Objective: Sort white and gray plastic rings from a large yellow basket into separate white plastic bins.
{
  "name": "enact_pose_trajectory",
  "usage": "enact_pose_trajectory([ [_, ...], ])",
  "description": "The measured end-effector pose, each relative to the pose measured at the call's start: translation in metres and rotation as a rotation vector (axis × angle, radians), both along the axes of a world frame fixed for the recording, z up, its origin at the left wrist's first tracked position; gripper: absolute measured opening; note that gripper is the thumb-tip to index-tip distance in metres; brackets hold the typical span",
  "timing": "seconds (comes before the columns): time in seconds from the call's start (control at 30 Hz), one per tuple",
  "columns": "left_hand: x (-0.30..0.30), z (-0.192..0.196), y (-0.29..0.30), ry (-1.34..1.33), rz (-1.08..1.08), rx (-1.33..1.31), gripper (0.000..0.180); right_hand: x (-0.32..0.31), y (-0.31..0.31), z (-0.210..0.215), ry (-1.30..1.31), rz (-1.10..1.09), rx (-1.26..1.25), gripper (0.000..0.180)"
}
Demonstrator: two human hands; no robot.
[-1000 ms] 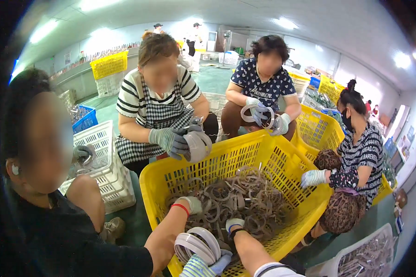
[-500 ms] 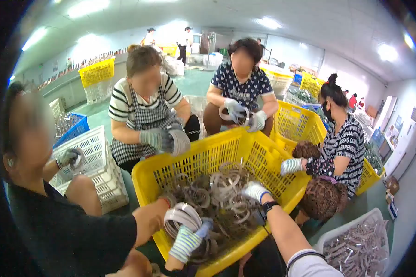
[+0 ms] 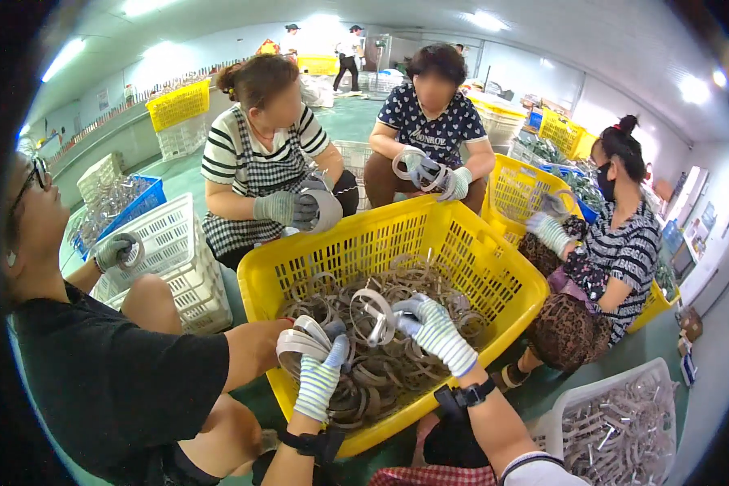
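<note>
Head view: a stack of grey metal ring clamps (image 3: pixel 301 344) is gripped in the gloved left hand (image 3: pixel 320 374). A single ring clamp (image 3: pixel 373 314) is pinched by the gloved right hand (image 3: pixel 436 330), over the yellow basket (image 3: pixel 429 235) of loose clamps.

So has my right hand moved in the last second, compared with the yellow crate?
Yes. The right hand has lifted a metal ring from the pile, nearer the yellow crate's middle.

A stack of flat grey metal rings (image 3: pixel 301 343) sits gripped on edge; one grey metal ring (image 3: pixel 373 314) stands upright above the pile.
</note>
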State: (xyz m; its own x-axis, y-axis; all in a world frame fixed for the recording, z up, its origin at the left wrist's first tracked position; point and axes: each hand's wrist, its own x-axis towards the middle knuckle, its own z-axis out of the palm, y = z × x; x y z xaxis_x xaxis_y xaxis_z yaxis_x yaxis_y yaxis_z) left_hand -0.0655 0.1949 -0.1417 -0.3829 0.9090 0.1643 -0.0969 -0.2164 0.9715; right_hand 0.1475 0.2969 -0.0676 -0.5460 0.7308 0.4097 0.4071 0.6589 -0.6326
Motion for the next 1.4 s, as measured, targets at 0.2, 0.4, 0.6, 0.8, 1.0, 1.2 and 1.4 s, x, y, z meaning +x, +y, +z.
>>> enact_pose_trajectory([
  [0.2,-0.013,-0.016,0.005,0.337,0.184,-0.047,0.076,-0.011,-0.020,0.007,-0.044,0.205,0.173,0.023],
  [0.4,-0.020,-0.007,0.008,0.757,0.111,-0.296,0.063,-0.011,-0.018,0.006,-0.021,0.200,0.255,0.022],
  [0.6,-0.005,0.030,-0.007,0.365,0.014,-0.013,0.014,-0.005,-0.008,0.005,-0.203,-0.260,0.304,0.022],
  [0.8,0.007,0.076,-0.030,-0.063,-0.199,-0.226,0.020,0.004,-0.008,0.003,-0.065,-0.441,0.428,0.024],
  [1.0,0.009,0.053,-0.026,-0.739,-0.081,0.052,0.019,0.004,-0.013,0.010,0.379,-0.496,0.377,0.014],
  [1.2,0.006,0.049,-0.023,-0.706,-0.107,0.036,0.034,-0.004,-0.025,0.025,0.363,-0.025,0.361,0.016],
  [1.4,0.002,0.054,-0.029,-0.726,-0.073,0.069,0.029,-0.024,-0.051,0.018,0.276,0.453,-0.160,0.013],
])
